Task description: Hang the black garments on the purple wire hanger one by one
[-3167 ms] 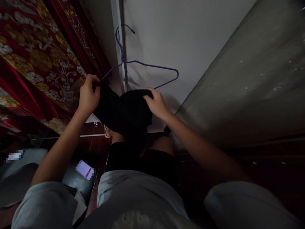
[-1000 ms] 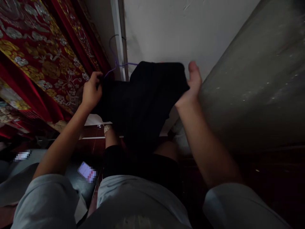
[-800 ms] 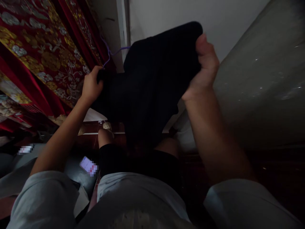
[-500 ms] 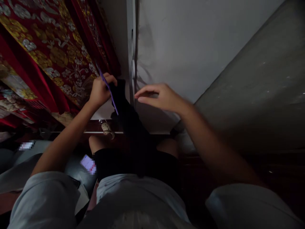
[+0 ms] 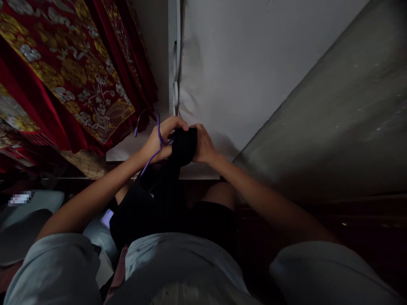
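Note:
A black garment point(image 5: 182, 146) is bunched between both hands in front of the white wall, and its lower part hangs down over my lap. My left hand point(image 5: 160, 137) is closed on the garment's left edge together with a thin purple wire hanger point(image 5: 158, 127), whose hook pokes up to the left of the fingers. My right hand point(image 5: 203, 144) is closed on the garment's right edge, touching the left hand's fingertips.
A red and gold patterned cloth point(image 5: 63, 67) hangs at the left. A white wall point(image 5: 241, 63) with a vertical strip point(image 5: 173, 55) is ahead, and a grey slab point(image 5: 333, 127) slopes at the right. A lit phone point(image 5: 107, 218) lies low left beside grey cushions point(image 5: 28, 220).
The garment was stretched wide between raised hands, then my right hand let go. Now both hands have come together lower down, bunching the cloth around the hanger.

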`<move>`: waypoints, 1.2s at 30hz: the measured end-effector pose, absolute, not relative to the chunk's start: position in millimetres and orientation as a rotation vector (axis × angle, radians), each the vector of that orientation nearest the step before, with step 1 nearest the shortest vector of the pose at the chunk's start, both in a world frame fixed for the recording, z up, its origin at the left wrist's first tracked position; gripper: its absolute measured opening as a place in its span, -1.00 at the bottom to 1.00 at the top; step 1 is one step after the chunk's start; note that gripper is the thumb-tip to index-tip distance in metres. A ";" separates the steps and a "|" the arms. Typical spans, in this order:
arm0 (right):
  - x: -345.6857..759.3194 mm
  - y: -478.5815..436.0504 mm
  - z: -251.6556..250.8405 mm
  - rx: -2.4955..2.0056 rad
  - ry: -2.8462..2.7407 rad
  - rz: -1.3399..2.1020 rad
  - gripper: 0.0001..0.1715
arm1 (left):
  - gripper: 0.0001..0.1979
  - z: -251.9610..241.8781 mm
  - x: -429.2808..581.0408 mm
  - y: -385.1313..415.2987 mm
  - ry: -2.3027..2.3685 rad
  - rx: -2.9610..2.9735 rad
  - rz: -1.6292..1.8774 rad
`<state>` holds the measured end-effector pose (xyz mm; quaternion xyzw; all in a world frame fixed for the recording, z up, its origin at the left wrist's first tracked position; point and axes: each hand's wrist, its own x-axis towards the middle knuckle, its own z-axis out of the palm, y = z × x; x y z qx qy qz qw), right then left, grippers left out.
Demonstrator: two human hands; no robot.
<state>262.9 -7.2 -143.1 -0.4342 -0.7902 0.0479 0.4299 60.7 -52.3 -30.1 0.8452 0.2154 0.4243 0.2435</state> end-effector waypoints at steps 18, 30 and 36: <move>327.8 17.0 -80.8 -1.456 -1.572 -0.228 -0.11 | -0.74 -44.7 -24.3 -69.4 1.124 2.576 1.158; 319.6 -16.6 -24.3 -1.560 -1.675 -0.190 0.11 | -0.10 -86.3 44.1 -36.3 1.066 2.532 0.873; 310.0 -13.3 -28.1 -1.351 -1.852 -0.161 0.19 | -0.52 -84.1 57.4 -36.8 1.188 2.459 0.985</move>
